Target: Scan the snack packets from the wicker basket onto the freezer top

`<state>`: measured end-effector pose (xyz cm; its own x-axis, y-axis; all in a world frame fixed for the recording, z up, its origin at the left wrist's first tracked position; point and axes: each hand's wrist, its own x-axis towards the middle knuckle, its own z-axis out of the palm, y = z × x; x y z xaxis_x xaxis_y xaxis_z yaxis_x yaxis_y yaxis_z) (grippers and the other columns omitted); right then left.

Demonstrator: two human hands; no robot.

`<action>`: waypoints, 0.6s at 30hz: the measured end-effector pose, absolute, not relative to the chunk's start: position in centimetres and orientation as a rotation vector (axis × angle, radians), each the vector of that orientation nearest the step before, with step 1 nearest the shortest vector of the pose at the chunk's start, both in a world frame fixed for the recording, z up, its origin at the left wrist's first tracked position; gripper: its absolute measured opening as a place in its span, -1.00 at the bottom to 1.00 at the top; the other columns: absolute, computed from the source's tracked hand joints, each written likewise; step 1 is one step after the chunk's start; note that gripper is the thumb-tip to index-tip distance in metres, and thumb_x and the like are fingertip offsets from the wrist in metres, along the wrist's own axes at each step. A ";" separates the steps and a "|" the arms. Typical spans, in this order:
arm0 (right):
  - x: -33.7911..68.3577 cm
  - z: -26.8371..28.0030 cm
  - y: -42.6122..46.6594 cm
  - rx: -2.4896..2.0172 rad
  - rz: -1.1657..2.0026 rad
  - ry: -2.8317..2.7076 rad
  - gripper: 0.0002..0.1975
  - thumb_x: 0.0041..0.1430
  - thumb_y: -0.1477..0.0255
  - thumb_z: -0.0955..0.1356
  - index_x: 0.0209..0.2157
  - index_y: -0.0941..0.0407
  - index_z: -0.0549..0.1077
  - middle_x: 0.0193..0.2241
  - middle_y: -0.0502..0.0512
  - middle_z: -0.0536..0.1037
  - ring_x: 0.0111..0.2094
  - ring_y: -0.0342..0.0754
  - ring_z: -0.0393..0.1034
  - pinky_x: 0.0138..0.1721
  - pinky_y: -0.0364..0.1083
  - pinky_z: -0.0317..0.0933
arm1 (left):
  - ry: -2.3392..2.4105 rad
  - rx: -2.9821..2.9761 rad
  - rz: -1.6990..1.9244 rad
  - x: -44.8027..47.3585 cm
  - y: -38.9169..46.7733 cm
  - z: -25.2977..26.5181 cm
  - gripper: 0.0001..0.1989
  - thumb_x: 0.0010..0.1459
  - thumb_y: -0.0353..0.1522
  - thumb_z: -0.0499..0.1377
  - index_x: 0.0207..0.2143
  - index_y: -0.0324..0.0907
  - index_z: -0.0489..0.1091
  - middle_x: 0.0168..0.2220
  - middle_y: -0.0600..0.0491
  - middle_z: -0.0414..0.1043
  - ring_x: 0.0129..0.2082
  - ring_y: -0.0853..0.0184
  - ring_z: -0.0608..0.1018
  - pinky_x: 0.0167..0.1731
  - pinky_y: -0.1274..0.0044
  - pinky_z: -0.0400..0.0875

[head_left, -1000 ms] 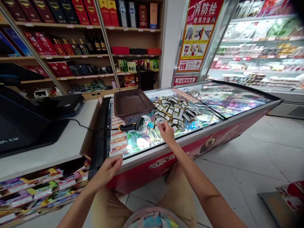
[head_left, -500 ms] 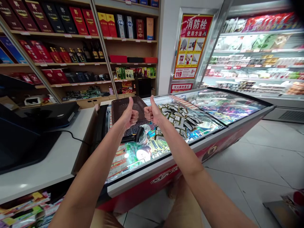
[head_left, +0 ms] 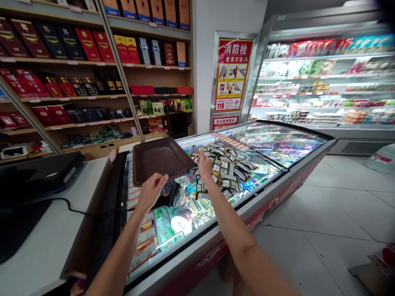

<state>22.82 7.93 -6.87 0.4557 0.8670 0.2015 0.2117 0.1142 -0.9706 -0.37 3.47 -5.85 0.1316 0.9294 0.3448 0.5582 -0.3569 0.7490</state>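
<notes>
My left hand (head_left: 153, 190) is over the near edge of a brown woven basket (head_left: 160, 158), fingers loosely curled with nothing seen in them. Just right of the basket's corner is my right hand (head_left: 205, 165), its thumb up and its fingers curled mostly out of sight behind the back of the hand. Beside it, a heap of small dark-and-silver packets (head_left: 226, 167) lies on the glass top of a chest freezer (head_left: 173, 263). Below my left hand sits a black object (head_left: 174, 194) whose kind I cannot make out.
A white counter (head_left: 77, 205) with a black device and cable stands at left. Shelves of boxed goods (head_left: 154, 53) line the back wall, beside a red fire-hydrant poster (head_left: 232, 76). A lit refrigerated display (head_left: 324, 90) is at right. Ice-cream packs (head_left: 165, 222) show in the freezer.
Both hands held thumbs-up fists side by side before. Now they are further apart: the left has dropped down and left, turning over; the right sits slightly lower. The view has shifted.
</notes>
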 end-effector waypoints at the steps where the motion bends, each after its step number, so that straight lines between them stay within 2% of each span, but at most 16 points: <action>1: 23.4 -7.7 8.2 -1.527 0.366 -1.002 -0.44 0.34 -0.02 0.03 -0.51 0.07 0.28 -0.57 0.06 0.37 -0.47 -0.03 0.28 -0.38 -0.11 0.12 | 1.401 2.091 1.046 -1.1 3.3 -6.9 -0.55 0.07 0.09 0.18 -0.38 -0.12 0.38 -0.45 0.09 0.44 -0.42 0.29 0.48 -0.37 0.50 0.36; 2: 23.9 -8.4 8.4 -1.625 0.161 -0.995 -0.51 0.35 0.05 0.08 -0.44 0.09 0.34 -0.47 0.13 0.45 -0.35 0.03 0.35 -0.26 -0.06 0.16 | 1.370 2.181 0.973 -1.7 3.2 -7.9 -0.56 0.01 0.04 0.25 -0.29 -0.13 0.40 -0.33 0.04 0.50 -0.30 0.23 0.53 -0.26 0.45 0.40; 4: 24.8 -9.8 8.9 -1.781 -0.113 -1.014 -0.60 0.33 0.13 0.17 -0.28 0.15 0.42 -0.26 0.31 0.51 -0.14 0.17 0.35 -0.07 0.06 0.14 | 1.345 2.285 0.814 -2.8 3.0 -9.2 -0.53 -0.06 -0.05 0.33 -0.16 -0.12 0.42 -0.15 -0.04 0.53 -0.11 0.12 0.56 -0.12 0.37 0.41; 6: 25.4 -10.9 9.4 -1.887 -0.243 -1.025 -0.56 0.29 0.13 0.24 -0.14 0.25 0.43 -0.10 0.46 0.46 0.00 0.28 0.27 0.04 0.16 0.07 | 1.367 2.337 0.669 -3.6 2.8 -9.9 -0.52 -0.02 -0.09 0.32 -0.08 -0.10 0.41 -0.06 -0.05 0.52 -0.01 0.08 0.54 -0.07 0.34 0.40; 8: 25.8 -11.6 9.8 -1.948 -0.285 -1.012 -0.44 0.23 0.06 0.29 -0.06 0.32 0.40 0.00 0.57 0.39 0.07 0.36 0.19 0.10 0.22 0.00 | 1.397 2.400 0.554 -4.2 2.6 -10.3 -0.49 -0.01 -0.10 0.33 -0.02 -0.08 0.41 -0.01 -0.05 0.51 0.02 0.07 0.53 -0.08 0.35 0.40; 11: 26.1 -12.5 10.1 -1.994 -0.259 -1.032 -0.36 0.15 0.02 0.35 -0.05 0.36 0.40 0.05 0.63 0.33 0.12 0.40 0.12 0.13 0.23 -0.05 | 1.430 2.548 0.444 -5.0 2.6 -10.6 -0.44 -0.04 -0.10 0.36 0.02 -0.06 0.42 0.01 -0.06 0.51 0.04 0.04 0.52 -0.03 0.33 0.38; 14: 26.3 -13.0 10.1 -2.014 -0.236 -1.103 -0.44 0.08 0.11 0.43 -0.10 0.30 0.40 0.00 0.56 0.36 0.10 0.37 0.14 0.12 0.20 -0.02 | 1.440 2.631 0.457 -5.6 2.6 -10.8 -0.56 0.07 -0.10 0.29 -0.03 -0.06 0.46 -0.03 -0.07 0.54 0.04 0.03 0.52 0.05 0.30 0.32; 18: 25.8 -13.1 10.2 -1.970 -0.222 -1.153 -0.52 0.02 0.23 0.48 -0.13 0.23 0.36 -0.06 0.45 0.43 0.07 0.33 0.18 0.12 0.18 0.00 | 1.416 2.438 0.651 -5.5 2.5 -9.5 -0.59 0.12 -0.09 0.23 -0.06 -0.10 0.45 -0.14 -0.01 0.57 -0.12 0.12 0.57 -0.11 0.38 0.37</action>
<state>25.77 10.16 -13.11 0.5642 0.6451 0.5153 0.7902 -0.2409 -0.5636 -5.53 2.48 -9.45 0.4287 0.8672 0.2534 0.7570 -0.4979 0.4232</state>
